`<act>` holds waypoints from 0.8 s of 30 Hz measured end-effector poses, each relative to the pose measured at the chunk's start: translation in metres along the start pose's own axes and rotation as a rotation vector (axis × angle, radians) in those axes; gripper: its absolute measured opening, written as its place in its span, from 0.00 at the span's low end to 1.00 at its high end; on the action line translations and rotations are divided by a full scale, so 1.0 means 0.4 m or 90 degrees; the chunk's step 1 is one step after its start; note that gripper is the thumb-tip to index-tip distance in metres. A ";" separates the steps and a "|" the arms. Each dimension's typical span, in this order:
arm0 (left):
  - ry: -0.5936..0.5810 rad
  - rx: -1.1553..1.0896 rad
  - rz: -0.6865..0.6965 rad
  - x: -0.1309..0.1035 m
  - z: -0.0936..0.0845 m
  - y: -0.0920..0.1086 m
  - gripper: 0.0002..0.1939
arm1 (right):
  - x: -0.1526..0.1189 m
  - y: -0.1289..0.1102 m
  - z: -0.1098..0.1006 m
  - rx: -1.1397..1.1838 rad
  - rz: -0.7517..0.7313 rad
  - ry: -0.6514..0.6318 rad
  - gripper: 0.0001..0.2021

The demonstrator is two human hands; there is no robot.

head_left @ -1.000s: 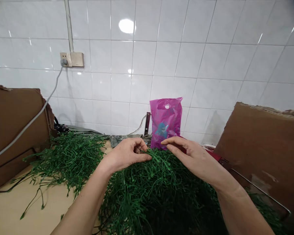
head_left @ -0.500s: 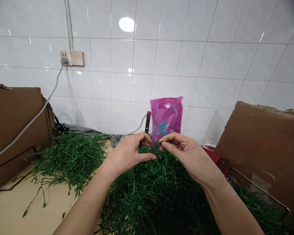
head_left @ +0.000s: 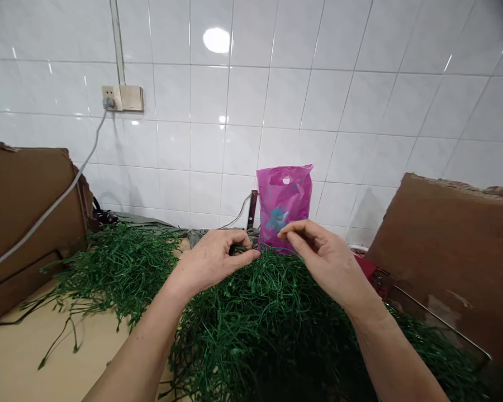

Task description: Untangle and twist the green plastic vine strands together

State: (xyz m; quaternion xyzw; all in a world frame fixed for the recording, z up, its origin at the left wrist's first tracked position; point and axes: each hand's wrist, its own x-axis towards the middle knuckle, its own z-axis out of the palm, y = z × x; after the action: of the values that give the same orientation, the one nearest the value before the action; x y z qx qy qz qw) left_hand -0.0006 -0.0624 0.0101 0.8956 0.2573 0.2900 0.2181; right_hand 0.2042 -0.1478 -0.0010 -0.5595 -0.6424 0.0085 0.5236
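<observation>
Above a big heap of green artificial plant stems, my left hand is closed, thumb against curled fingers, around a green plastic stem. Part of that stem stretches rightward past the thumb, low in front of the purple bag. My right hand is raised to the right of it, thumb and fingertips pinched together. Whatever lies between those fingertips, if anything, is too small to make out. The two hands are apart, both near the bag's lower part.
A second pile of green stems lies on the table at left. Cardboard stands at the left, and another cardboard piece at the right. A grey cable runs down from the wall socket.
My right hand has moved up and slightly right, away from my left hand. My left hand has shifted a little left, and the gap between the hands has widened.
</observation>
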 end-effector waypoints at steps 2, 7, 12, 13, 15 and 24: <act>0.004 0.023 -0.004 0.000 0.002 0.009 0.13 | 0.000 -0.002 -0.009 0.062 0.012 0.047 0.15; 0.007 0.077 0.010 -0.002 0.020 0.020 0.12 | -0.012 -0.030 0.001 0.047 0.006 -0.054 0.12; 0.002 0.157 0.000 -0.006 0.031 0.022 0.11 | -0.024 -0.054 0.031 -0.110 -0.030 -0.178 0.06; -0.002 0.155 -0.010 -0.007 0.029 0.022 0.12 | -0.025 -0.054 0.028 -0.125 -0.028 -0.183 0.07; -0.012 0.129 -0.017 -0.009 0.025 0.021 0.14 | -0.025 -0.051 0.016 -0.133 -0.032 -0.184 0.07; -0.116 -0.193 -0.046 -0.129 0.119 -0.089 0.18 | -0.046 -0.035 0.061 -0.205 -0.066 -0.250 0.11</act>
State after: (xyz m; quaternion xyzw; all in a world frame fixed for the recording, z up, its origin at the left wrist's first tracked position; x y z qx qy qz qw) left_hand -0.0186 -0.0767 -0.0654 0.8651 0.2221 0.2351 0.3834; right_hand 0.1744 -0.1525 -0.0157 -0.5896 -0.7527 -0.0124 0.2925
